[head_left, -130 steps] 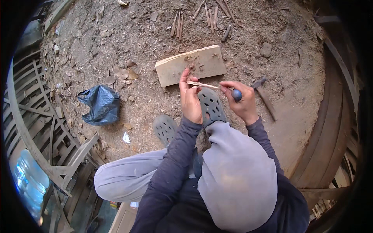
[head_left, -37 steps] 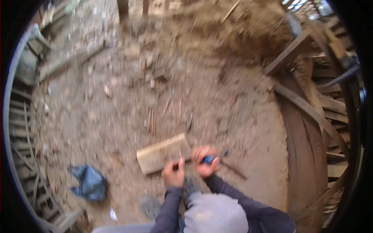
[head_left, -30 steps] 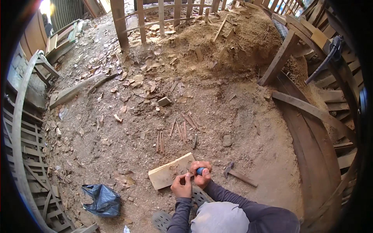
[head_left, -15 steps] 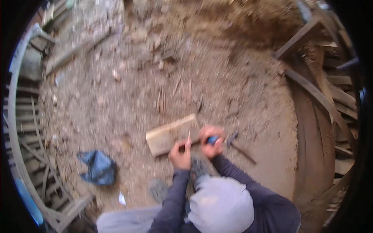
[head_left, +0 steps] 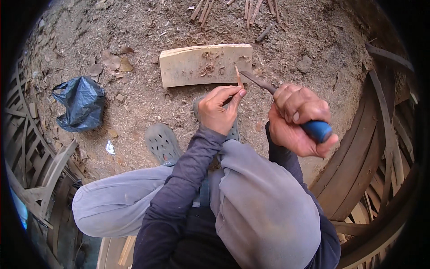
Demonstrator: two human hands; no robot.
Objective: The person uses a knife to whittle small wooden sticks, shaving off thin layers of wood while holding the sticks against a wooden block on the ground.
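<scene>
My right hand [head_left: 301,119] is wrapped around the blue handle [head_left: 317,131] of a knife with a narrow dark blade [head_left: 260,82]. The blade slants left and away, its tip close to the point of a slim wooden peg [head_left: 239,77]. My left hand [head_left: 221,106] pinches that peg between thumb and fingers, sharp end pointing away from me. Beyond both hands a pale wooden board [head_left: 183,67] lies on the ground, with small reddish shavings on it. Whether blade and peg touch, I cannot tell.
A dark blue plastic bag [head_left: 83,105] lies at the left. Several thin sticks [head_left: 253,11] lie past the board, near a stone [head_left: 304,64]. Curved planks [head_left: 354,152] are stacked at the right, and more timber [head_left: 27,148] stands at the left. My grey clog [head_left: 162,142] rests below the board.
The view has shifted and come closer, and is sharper. The knife blade now shows plainly beside the peg. A hammer seen earlier right of my right hand is no longer visible.
</scene>
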